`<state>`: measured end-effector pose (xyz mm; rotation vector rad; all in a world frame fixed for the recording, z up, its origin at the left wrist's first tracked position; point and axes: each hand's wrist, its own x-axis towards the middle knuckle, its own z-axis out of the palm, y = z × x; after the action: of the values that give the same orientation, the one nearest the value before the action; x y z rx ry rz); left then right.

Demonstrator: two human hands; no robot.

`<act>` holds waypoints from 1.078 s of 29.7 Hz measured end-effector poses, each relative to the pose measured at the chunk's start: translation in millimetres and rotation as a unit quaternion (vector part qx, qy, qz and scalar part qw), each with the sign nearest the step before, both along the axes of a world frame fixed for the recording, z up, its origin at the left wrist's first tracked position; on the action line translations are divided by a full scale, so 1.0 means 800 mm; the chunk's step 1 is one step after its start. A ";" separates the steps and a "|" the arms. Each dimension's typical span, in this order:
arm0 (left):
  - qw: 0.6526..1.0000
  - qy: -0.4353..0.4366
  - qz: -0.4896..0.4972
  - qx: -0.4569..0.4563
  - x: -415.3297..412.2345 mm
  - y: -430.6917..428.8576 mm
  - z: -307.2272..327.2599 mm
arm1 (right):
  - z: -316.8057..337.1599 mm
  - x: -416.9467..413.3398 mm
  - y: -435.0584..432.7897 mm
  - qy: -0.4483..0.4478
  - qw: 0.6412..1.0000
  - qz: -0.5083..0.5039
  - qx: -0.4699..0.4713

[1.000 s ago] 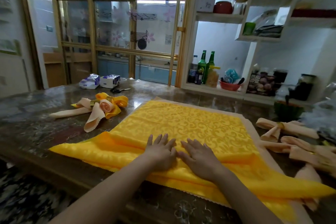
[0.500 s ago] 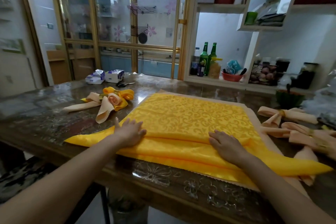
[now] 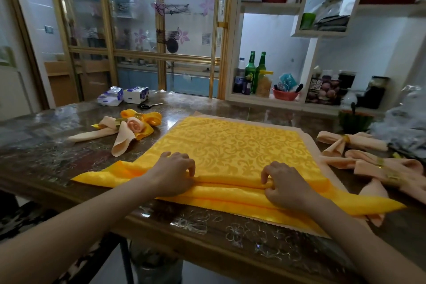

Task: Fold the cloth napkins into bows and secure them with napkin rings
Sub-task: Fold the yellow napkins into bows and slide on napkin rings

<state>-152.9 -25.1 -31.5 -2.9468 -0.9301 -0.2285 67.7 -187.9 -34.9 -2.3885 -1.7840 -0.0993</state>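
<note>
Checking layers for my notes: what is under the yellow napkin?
A peach cloth pokes out beyond the yellow napkin at its far, right and near edges; the rest is covered.

Both bare arms reach in from the near side of the yellow napkin (image 3: 230, 145). The left hand (image 3: 174, 175) and the right hand (image 3: 287, 185) lie palm down on its near fold, apart, fingers curled and pinching the rolled edge.
</note>
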 end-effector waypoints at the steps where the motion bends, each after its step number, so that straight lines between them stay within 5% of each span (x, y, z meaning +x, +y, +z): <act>1: 1.000 0.003 0.011 -0.016 0.000 -0.002 0.000 | 0.004 -0.001 -0.001 0.033 0.999 -0.012 -0.015; 3: 0.998 0.001 0.044 -0.043 0.008 -0.006 0.003 | 0.009 -0.004 0.001 0.074 0.996 -0.043 -0.014; 7: 0.996 -0.001 0.082 -0.046 0.048 -0.016 0.000 | 0.005 -0.024 0.033 -0.083 0.993 -0.085 0.017; 13: 0.984 0.061 0.068 -0.151 0.065 -0.020 -0.030 | -0.021 -0.029 0.056 0.087 0.995 -0.021 -0.040; 17: 0.979 0.057 0.064 -0.183 0.063 -0.014 -0.033 | -0.032 -0.008 0.037 0.102 0.990 -0.044 -0.082; 22: 0.956 -0.047 0.046 -0.286 0.042 -0.004 -0.020 | -0.030 0.004 0.012 0.103 0.994 -0.012 0.024; 32: 0.996 -0.050 0.067 -0.042 0.021 -0.052 0.005 | -0.003 -0.032 -0.018 -0.026 0.996 0.020 0.081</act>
<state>-136.2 -67.1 -27.7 -2.9555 -1.1748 -0.3426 42.5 -202.0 -37.5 -2.2556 -1.7711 -0.2927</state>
